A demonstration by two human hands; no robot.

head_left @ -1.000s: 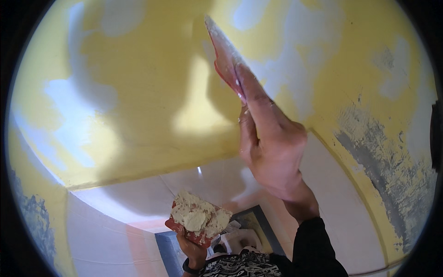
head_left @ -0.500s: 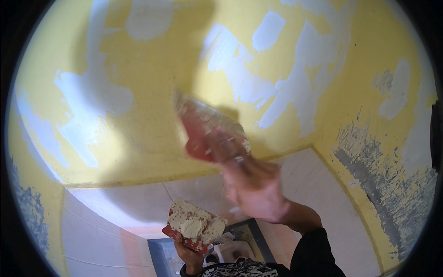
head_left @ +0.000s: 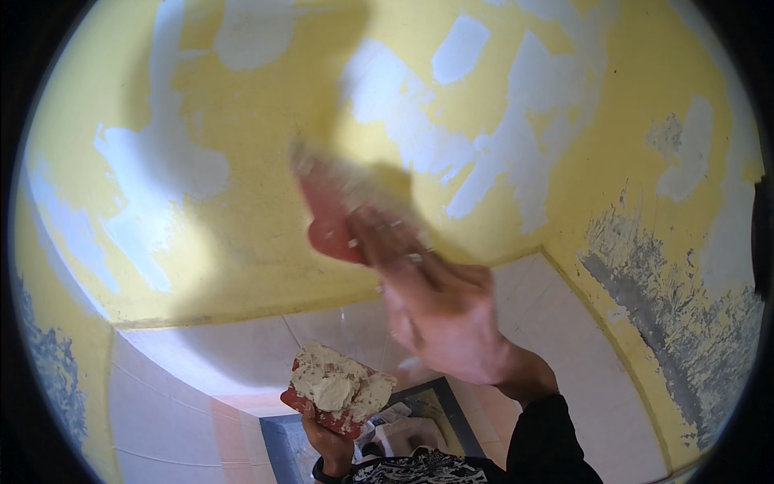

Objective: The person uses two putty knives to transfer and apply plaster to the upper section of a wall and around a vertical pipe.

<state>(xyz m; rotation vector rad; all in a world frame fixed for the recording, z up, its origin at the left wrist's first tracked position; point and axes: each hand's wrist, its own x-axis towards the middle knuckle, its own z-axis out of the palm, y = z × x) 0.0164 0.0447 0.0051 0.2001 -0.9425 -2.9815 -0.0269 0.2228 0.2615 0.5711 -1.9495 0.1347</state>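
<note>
My right hand (head_left: 443, 310) is closed around a red putty spreader (head_left: 330, 214), its putty-smeared edge raised against or close to the yellow wall (head_left: 250, 234). Motion blurs the blade, so I cannot tell whether it touches. Lower down, my left hand (head_left: 329, 444) grips a second red spreader (head_left: 294, 401), tilted and heaped with off-white putty (head_left: 334, 387). Pale, smooth putty patches (head_left: 387, 97) spread over the wall above and to both sides of the right hand.
White tiles (head_left: 564, 323) line the wall below the yellow paint. At right, the side wall has a rough grey peeled area (head_left: 645, 310); another grey patch (head_left: 50, 367) is at far left. Beneath my hands are a dark-edged floor area (head_left: 278, 444) and a white object (head_left: 407, 436).
My right hand and its spreader have shifted slightly up and to the left along the wall. The left hand with the heaped spreader stays almost in place.
</note>
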